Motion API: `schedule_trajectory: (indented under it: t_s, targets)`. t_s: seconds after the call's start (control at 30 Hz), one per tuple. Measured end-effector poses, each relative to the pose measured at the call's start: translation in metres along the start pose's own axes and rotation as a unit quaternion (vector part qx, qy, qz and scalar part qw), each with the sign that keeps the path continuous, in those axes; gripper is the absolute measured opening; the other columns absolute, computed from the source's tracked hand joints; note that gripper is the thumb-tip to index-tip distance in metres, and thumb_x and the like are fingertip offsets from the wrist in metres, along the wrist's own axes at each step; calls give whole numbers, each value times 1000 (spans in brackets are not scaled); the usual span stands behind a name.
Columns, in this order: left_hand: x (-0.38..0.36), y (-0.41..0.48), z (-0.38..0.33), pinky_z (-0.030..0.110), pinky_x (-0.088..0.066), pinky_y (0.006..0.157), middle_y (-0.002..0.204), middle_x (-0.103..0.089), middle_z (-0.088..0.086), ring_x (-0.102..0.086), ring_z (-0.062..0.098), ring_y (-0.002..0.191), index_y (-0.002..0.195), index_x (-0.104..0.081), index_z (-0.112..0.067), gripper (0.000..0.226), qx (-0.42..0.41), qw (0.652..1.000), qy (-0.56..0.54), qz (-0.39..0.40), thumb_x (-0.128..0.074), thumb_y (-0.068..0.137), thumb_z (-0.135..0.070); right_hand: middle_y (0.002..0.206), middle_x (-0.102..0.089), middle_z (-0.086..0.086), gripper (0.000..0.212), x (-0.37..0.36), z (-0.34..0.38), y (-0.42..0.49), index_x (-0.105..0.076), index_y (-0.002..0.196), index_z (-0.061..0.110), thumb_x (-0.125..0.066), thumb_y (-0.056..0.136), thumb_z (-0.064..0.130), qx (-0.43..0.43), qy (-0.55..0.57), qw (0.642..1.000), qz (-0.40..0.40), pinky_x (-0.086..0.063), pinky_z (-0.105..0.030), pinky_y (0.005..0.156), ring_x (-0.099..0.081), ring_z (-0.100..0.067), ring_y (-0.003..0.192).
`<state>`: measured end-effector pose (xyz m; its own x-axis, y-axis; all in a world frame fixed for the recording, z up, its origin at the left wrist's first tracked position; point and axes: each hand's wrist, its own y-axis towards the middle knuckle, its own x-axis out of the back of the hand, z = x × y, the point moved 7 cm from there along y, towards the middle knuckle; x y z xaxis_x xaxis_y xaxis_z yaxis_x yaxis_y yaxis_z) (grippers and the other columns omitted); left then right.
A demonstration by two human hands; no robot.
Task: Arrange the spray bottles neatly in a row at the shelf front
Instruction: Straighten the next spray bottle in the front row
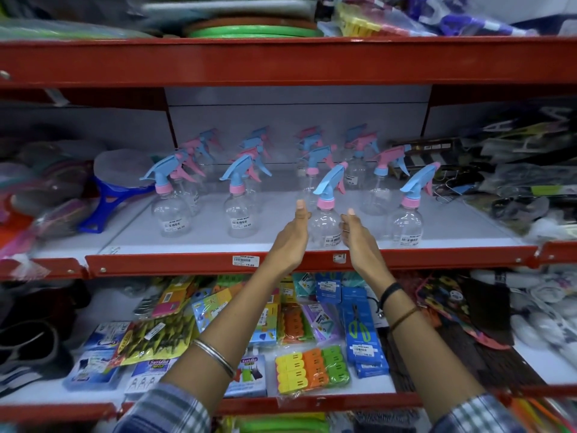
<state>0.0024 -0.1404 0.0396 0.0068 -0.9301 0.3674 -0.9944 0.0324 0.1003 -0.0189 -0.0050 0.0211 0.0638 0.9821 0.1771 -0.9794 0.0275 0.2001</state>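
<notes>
We grip the clear spray bottle point(324, 228) between left hand point(290, 237) and right hand point(359, 239), fingers curled round its sides. Blue trigger, pink collar, barcode label. Upright at the white shelf point(274, 215) front edge.

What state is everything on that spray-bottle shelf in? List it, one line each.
Third front bottle: upright at the shelf edge, a hand against each side.
Left hand: thumb up, fingers not clear.
Right hand: thumb up, fingers not clear.
Other front bottles: upright, untouched.
Back bottles: upright, blurred, behind the front row.
</notes>
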Motion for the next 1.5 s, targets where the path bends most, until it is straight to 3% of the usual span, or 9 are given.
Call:
schedule_trajectory:
  t_s: [0.2,0.27,0.33,0.47,0.73,0.87,1.2,1.37,1.5]
  targets:
    - [52,-14,7,33,-29,102,131,-50,-6,-45,9,121,127,-52,-23,69,-57,978,-86,-184,-11,88,-62,116,-55,1,40,-1,32,-46,-55,117,14,-31,95,39,191,29,961,-200,-37,-14,89,-51,-6,109]
    - [83,-18,13,25,-27,94,110,-44,-19,-41,-7,101,107,-51,-35,40,-86,953,-113,-267,-16,96,-49,116,-58,-2,41,-27,39,-57,-56,117,12,-31,94,35,248,18,955,-163,-39,-16,91,-52,-7,110]
    - [112,-12,24,20,-19,95,116,-39,-13,-39,-1,110,114,-50,-25,41,-86,942,-102,-307,-16,99,-44,119,-58,-2,44,-63,44,-56,-55,119,12,-30,94,37,253,-1,963,-98,-38,-16,94,-51,-7,112]
    - [133,26,50,42,-13,116,154,-19,12,-18,25,143,138,-30,-16,65,-37,975,-9,-218,-9,93,-58,139,-46,-3,48,-122,51,-22,-43,133,13,-28,97,41,166,-32,986,-4,-25,-13,101,-39,-7,125]
    - [136,56,83,50,-26,113,145,-43,9,-37,22,135,134,-43,-31,90,-40,996,4,-77,-4,73,-85,151,-32,-8,60,-172,42,25,-33,141,18,-18,95,54,-1,-41,997,72,-24,-28,101,-32,-25,136]
    - [142,37,69,44,-30,108,140,-43,2,-44,19,121,124,-45,-28,94,-35,998,5,-58,-2,66,-89,143,-45,-11,63,-165,43,20,-44,135,19,-20,92,59,0,-26,999,42,-31,-37,106,-44,-26,127]
    - [148,-11,56,52,-19,115,153,-30,10,-32,28,138,146,-26,-27,116,-33,999,26,-10,2,55,-93,126,-58,-8,78,-155,37,-12,-53,123,17,-16,81,72,11,-30,999,2,-38,-48,103,-53,-24,115]
    - [153,-19,62,49,-18,116,153,-31,8,-31,26,139,145,-27,-27,114,-29,999,29,6,0,56,-92,106,-53,0,51,-157,43,-25,-53,108,24,-18,93,57,34,-53,998,-14,-37,-36,91,-52,-18,104]
    - [190,-31,66,37,-13,117,149,-33,2,-27,17,139,144,-30,-17,89,-49,991,-21,-119,-8,79,-74,106,-49,1,44,-157,70,-55,-55,110,13,-26,96,43,171,-27,970,-169,-33,-12,87,-47,1,96]
